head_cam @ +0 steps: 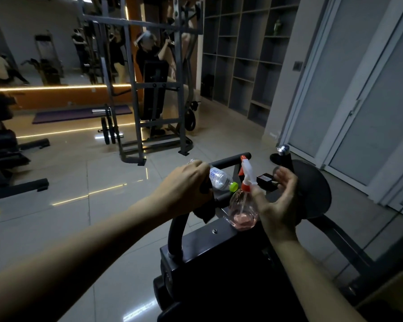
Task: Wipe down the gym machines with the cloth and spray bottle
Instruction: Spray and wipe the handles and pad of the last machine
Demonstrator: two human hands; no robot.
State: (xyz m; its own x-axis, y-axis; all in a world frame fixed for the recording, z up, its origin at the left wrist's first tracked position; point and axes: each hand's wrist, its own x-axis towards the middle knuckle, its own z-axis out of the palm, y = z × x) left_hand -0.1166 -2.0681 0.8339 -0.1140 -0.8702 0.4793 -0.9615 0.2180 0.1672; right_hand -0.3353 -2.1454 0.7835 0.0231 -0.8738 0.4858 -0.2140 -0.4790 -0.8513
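Dim gym, seen looking down at my own arms. My left hand point(186, 184) has its grip closed round a dark cloth point(205, 213), bunched against the curved black handlebar point(228, 159) of the machine point(209, 249) in front of me. A corner of the cloth hangs below my palm. My right hand point(277, 198) is open, fingers loosely spread, just beside the spray bottle point(243, 208). The bottle stands upright on the machine's flat black top with a little pink liquid in it; I cannot tell whether my thumb touches its neck. A clear water bottle point(219, 180) with a green cap lies across the bars between my hands. To wipe well, I judge the cloth should wrap fully round the bar and slide along its whole curve, without knocking either bottle off.
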